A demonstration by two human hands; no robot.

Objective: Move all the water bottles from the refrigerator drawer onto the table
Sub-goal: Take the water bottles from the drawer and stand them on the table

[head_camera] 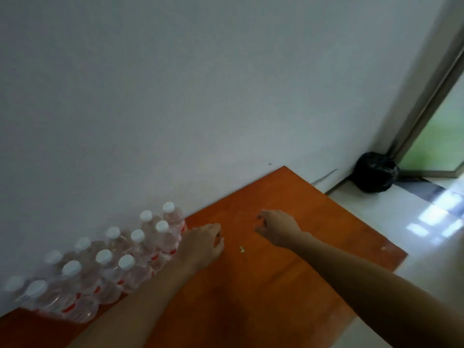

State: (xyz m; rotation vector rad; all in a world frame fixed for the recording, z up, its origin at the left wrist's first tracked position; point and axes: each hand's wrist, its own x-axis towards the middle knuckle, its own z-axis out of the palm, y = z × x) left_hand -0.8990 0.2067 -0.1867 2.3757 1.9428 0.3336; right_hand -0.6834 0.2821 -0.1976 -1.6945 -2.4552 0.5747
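A white wall (175, 96) backs an orange-brown table (288, 285), and a black bag (375, 172) sits on the floor in the corner beyond it. The water bottles (130, 257) stand in rows on the table's left side against the wall, white caps up. The left hand (203, 241) hovers just beside them, fingers loosely bent, holding nothing. The right hand (277, 228) is curled into an empty fist over the bare tabletop, apart from the bottles.

Clear white-capped water bottles (110, 267), upright, clustered on orange table (276, 285)
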